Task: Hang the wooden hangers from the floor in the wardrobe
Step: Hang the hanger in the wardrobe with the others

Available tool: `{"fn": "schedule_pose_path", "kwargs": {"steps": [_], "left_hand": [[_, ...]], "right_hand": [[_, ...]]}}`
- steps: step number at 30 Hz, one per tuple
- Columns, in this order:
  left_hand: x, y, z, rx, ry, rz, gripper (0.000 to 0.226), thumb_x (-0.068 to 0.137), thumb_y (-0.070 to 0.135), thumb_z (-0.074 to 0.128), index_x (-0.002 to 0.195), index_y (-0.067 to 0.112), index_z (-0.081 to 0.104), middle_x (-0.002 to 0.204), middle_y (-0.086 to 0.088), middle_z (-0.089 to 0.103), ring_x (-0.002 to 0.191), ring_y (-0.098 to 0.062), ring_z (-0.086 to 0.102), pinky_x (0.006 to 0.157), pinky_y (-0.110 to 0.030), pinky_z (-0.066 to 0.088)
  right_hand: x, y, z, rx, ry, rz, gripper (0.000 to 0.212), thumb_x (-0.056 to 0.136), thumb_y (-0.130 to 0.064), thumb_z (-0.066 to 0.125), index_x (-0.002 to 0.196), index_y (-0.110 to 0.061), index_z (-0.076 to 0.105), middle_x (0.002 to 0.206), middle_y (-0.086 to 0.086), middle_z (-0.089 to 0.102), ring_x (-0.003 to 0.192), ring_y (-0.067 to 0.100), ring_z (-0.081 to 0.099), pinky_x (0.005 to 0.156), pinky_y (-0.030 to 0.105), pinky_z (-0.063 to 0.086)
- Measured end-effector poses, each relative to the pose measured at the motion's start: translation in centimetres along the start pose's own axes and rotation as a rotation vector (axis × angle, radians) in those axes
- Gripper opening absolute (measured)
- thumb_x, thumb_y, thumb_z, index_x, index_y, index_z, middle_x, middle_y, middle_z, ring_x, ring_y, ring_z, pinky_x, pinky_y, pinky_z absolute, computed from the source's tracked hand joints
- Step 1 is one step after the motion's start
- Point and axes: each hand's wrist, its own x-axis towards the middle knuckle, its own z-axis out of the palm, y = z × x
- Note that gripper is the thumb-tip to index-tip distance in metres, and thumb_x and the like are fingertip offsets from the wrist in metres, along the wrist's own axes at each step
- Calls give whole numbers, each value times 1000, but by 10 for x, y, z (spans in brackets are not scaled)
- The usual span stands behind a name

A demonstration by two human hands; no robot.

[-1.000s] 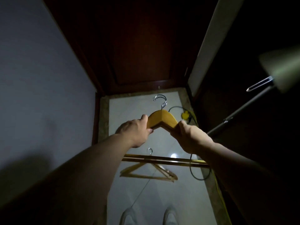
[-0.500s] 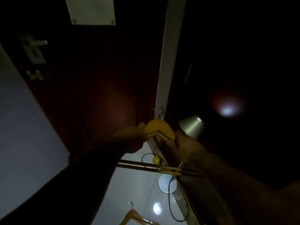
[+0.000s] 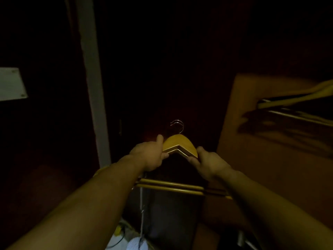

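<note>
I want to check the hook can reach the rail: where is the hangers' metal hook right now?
In the head view, the metal hook sits centre frame, just above the wooden hangers held between left hand and right hand, left of the wardrobe rail.

Head view, forward-down, close over hands (image 3: 180,159).

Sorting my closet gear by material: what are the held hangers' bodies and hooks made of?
Hanger bodies: apparently wood, smooth yellowish finish with a light sheen. Hooks: probably metal, thin bright wire glinting silver in the dim light.
</note>
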Motion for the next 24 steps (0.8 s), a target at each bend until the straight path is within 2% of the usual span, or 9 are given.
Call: {"fn": "schedule_pose_path", "kwargs": {"steps": [2,6,10,13,16,19,21,24], "left_hand": [[12,45,-5,-32,25,62,44,96,44,51,128,26,27,82,2,58,64,-12,59,52,-27,43],[32,135,-11,-28,71,195,39,95,46,51,123,28,29,82,3,58,66,-12,60,55,-30,48],[48,223,-13,-1,108,322,32,95,47,49,117,27,37,82,6,55,67,-10,57,53,-27,41],[55,281,-12,-25,121,394,28,95,46,50,113,28,38,82,7,54,68,-9,55,52,-26,38],[63,327,-13,-44,158,481,31,95,45,51,117,27,38,82,10,51,68,-5,52,53,-24,37],[74,373,-17,-71,197,526,32,95,44,52,120,28,38,83,15,48,66,-2,48,52,-22,33],[81,398,-19,-79,193,540,31,96,43,51,120,29,38,88,14,51,70,-3,49,55,-25,36],[94,426,-19,-93,164,534,29,95,44,50,117,29,39,92,9,55,81,-11,56,69,-34,49]], "right_hand": [[-20,28,-38,-11,49,44,39,98,-55,43,125,-27,43,89,-4,60,78,11,61,61,27,47],[-66,83,-104,-20,184,164,43,96,-58,45,121,-23,51,96,0,62,87,17,62,74,35,52],[-110,134,-157,2,246,275,45,96,-58,46,118,-20,56,90,-3,62,82,13,60,68,31,49],[-138,170,-195,4,277,340,49,95,-58,47,121,-17,54,96,-1,62,89,16,61,73,31,50],[-158,198,-229,-2,305,365,53,95,-58,49,126,-16,51,107,3,61,96,19,59,72,29,45],[-173,228,-259,23,349,377,55,94,-59,49,128,-16,48,110,3,59,96,18,59,72,29,45],[-179,246,-273,27,365,381,54,94,-60,50,126,-16,48,105,2,58,91,16,58,70,28,45],[-180,266,-291,14,391,392,55,92,-61,51,125,-16,49,100,-2,58,87,14,58,69,28,45]]}}
